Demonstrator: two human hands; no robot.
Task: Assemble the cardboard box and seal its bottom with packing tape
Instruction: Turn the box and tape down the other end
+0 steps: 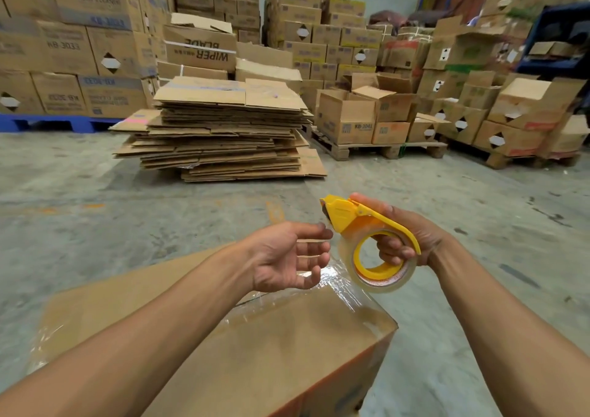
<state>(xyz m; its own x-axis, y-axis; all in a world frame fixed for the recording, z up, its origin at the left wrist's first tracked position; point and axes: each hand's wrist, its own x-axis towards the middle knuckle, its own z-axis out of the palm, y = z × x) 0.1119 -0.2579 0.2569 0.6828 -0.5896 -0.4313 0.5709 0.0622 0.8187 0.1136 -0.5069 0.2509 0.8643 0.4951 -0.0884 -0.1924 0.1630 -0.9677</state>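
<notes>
Evidently readying another strip, the right hand gripped the dispenser above the box on the floor, already glossy with tape, while the left hand, fingers loosely spread, reached for its tape end.

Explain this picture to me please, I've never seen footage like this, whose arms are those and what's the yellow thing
There is one picture, taken by a wide-angle camera worn on a person's head, looking forward and down. So the two bare arms reaching in from the bottom belong to the wearer; no machine is involved.

The right hand grips a yellow tape dispenser loaded with a roll of clear packing tape. The left hand is open, its fingertips close to the dispenser's front end.

Below the hands stands a cardboard box with shiny clear tape already across its upper face. Ahead, on the concrete floor, lies a stack of flattened cardboard, with stacked cartons behind.
</notes>
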